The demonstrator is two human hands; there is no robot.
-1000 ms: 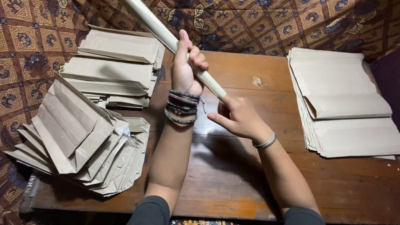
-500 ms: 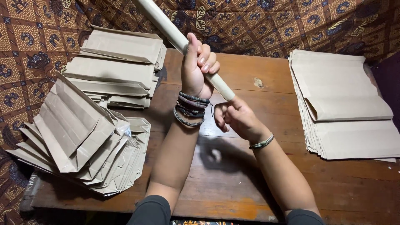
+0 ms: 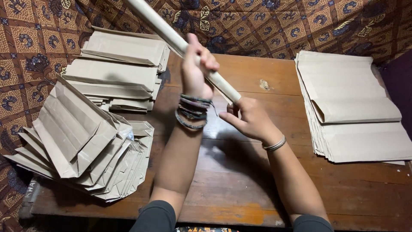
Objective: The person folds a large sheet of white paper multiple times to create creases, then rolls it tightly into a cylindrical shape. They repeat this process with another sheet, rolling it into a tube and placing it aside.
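A long roll of tan paper slants from the top left down toward the middle, above the wooden table. My left hand, with several bracelets on the wrist, is wrapped around the roll near its lower part. Just below, my right hand pinches the roll's lower end between its fingertips; a thin bangle circles that wrist. Both forearms rise from the near edge of the table.
A fanned heap of folded brown paper bags lies at the left, with a flatter stack of folded bags behind it. A pile of flat paper sheets lies at the right. Patterned brown cloth hangs behind.
Both hands and the roll have shifted slightly up and to the right. The right hand's fingers have closed in tighter on the roll's lower end.
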